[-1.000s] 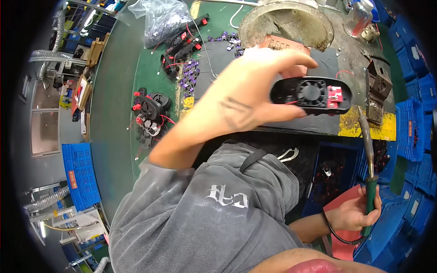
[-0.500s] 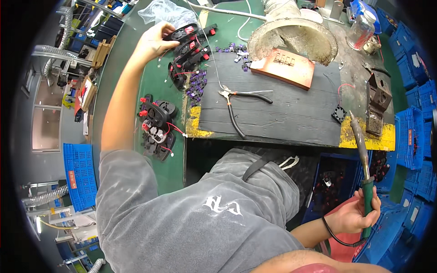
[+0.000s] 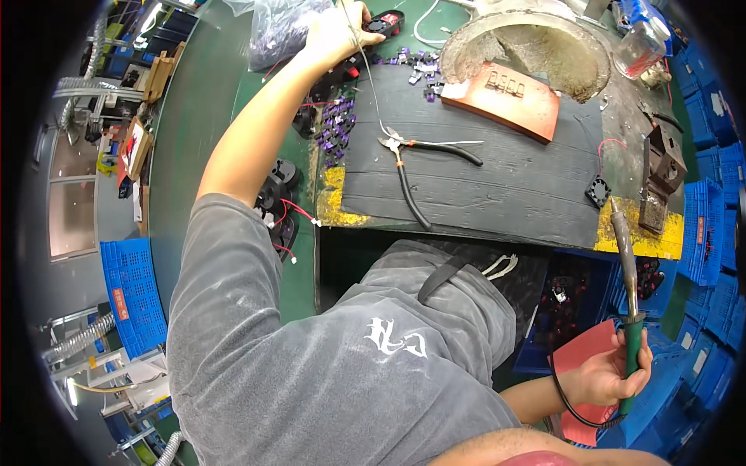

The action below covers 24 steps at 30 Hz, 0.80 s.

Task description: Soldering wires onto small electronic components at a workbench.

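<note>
Green-handled, a soldering iron (image 3: 630, 287) sits in the curled fingers of the right hand (image 3: 610, 379), in front of the near edge of the table (image 3: 628, 116); its tip appears just beside a small black fan (image 3: 598, 191) at the near right corner. Over the table's far left part, the left hand (image 3: 336, 37) pinches a black casing (image 3: 386, 25) at one end, between thumb and fingers. The casing juts to the right of that hand, well apart from the right one. Nearer, open pliers (image 3: 403, 182) lie toward the near edge, with purple pieces (image 3: 336, 128) to their left and an orange block (image 3: 517, 109) beyond.
</note>
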Motion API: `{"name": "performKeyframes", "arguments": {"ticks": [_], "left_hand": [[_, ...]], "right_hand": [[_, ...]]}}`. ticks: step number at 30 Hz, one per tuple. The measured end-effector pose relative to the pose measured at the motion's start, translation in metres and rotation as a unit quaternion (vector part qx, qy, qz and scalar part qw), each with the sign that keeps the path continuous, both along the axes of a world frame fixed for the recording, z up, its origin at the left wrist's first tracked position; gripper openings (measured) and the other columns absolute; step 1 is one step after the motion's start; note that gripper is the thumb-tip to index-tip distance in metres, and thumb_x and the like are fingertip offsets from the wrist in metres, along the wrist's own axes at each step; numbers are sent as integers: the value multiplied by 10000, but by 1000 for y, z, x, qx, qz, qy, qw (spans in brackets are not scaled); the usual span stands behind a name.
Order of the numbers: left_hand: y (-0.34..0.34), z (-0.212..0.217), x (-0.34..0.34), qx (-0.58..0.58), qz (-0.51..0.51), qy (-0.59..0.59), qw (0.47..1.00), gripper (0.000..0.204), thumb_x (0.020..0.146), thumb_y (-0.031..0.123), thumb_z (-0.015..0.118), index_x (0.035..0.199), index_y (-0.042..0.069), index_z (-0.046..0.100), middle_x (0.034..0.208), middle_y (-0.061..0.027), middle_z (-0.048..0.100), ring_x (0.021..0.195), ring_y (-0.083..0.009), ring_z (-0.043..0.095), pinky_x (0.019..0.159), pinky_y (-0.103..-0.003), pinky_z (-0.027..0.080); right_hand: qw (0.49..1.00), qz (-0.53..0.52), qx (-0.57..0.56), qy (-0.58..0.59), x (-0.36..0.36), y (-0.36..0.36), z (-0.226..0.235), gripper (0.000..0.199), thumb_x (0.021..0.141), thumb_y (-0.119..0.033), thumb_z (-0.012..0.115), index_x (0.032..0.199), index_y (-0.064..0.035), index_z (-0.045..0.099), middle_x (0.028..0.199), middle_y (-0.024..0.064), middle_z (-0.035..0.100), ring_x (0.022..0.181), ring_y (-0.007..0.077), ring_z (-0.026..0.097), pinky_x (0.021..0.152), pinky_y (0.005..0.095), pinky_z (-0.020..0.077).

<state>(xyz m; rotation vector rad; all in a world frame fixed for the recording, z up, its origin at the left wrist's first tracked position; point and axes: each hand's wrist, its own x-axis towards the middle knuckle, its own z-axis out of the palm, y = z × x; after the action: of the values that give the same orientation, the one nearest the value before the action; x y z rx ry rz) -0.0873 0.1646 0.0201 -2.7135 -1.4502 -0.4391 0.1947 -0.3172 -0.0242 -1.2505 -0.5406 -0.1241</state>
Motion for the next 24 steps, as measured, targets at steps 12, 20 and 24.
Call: {"name": "performKeyframes", "arguments": {"ticks": [12, 20, 24], "left_hand": [[-22, 13, -15, 91, 1, 39, 995, 869, 674, 387, 782, 1337, 12, 363, 1005, -273, 582, 940, -407, 582, 860, -477, 446], [-22, 55, -137, -108, 44, 271, 955, 384, 726, 239, 716, 1016, 5, 621, 946, -194, 654, 844, -341, 622, 764, -396, 487], [-85, 82, -184, -292, -25, 272, 917, 559, 623, 103, 726, 1167, 103, 597, 1184, -119, 575, 1193, -288, 474, 1020, -390, 386]], "right_hand": [[999, 30, -23, -3, 4, 14, 0, 450, 914, -318, 398, 953, 80, 604, 983, 260, 653, 685, 283, 659, 612, 301, 558], [999, -4, -21, 43, 4, 30, -6, 507, 895, -373, 402, 930, 78, 633, 931, 231, 667, 693, 249, 637, 623, 309, 514], [998, -8, -40, 47, 3, 37, -9, 519, 891, -386, 405, 917, 77, 636, 925, 221, 672, 689, 243, 637, 622, 297, 509]]}}
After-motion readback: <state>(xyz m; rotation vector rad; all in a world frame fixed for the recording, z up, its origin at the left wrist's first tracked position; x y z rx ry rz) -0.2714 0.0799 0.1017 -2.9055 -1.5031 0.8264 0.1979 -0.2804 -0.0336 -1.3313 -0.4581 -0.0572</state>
